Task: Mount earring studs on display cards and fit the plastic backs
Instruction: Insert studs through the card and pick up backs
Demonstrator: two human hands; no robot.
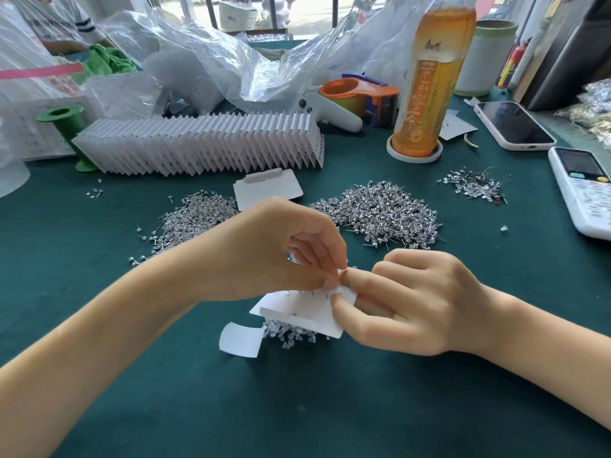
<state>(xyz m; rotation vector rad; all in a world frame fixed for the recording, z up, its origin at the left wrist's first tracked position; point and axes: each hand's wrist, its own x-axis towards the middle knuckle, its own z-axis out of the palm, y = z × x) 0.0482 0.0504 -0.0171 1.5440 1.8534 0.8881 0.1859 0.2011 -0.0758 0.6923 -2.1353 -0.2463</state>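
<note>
1. Low centre of the green table point(99, 325): a white display card point(307, 312) is held just above the cloth between both hands, its back face up, with a row of stud posts poking through near its far edge.
2. Left hand point(281, 249) reaches over the card from above; thumb and forefinger pinch together at the card's far right corner. Whatever small piece sits between them is too small to tell.
3. Right hand point(406, 299) grips the card's right edge, thumb on top, fingers curled beneath.
4. Under the card, touching the cloth: a small heap of clear plastic backs point(291, 335). Just left of it, a curled white paper slip point(241, 340).
5. Beyond the hands: two piles of earring studs, left pile point(195, 216) and right pile point(380, 213), with a blank card point(267, 190) between them.
6. Further back: a long row of finished cards point(205, 143) standing on edge, a tea bottle point(429, 84), a tape dispenser point(360, 94).
7. Right edge: a phone point(512, 125) and a calculator point(585, 190).
</note>
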